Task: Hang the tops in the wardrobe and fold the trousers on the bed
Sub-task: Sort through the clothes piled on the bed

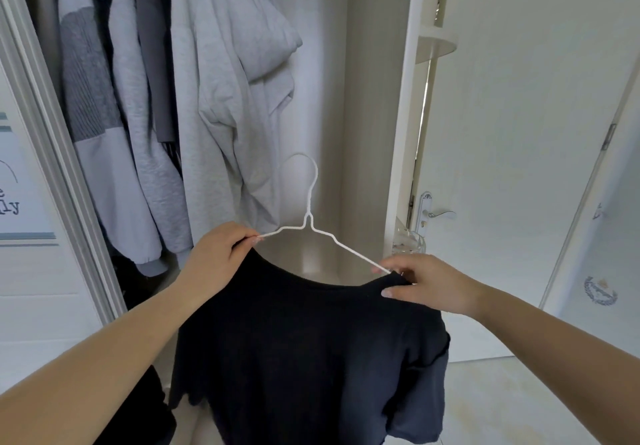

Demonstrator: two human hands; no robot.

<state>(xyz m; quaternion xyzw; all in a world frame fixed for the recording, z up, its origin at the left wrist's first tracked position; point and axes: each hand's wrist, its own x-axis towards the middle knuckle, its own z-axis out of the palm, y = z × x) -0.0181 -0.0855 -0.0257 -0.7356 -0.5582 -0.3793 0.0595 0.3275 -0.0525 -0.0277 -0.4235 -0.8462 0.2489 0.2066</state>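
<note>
Pinching black T-shirt (311, 358) shoulders onto white wire hanger (309, 216) with left hand (216, 257) and right hand (427, 283); risking wide neckline slipping off.

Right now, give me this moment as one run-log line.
left hand: pinching hanger | right hand: gripping black top shoulder | top on hanger, not hung

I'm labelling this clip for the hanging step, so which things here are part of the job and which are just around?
In the job:
- dark T-shirt, on the hanger
- white wire hanger
- left hand, gripping the shirt's shoulder at the hanger's end
- right hand, gripping the other shoulder
- wardrobe, open

Just around:
- grey tops already hanging
- door handle
- framed print
</note>
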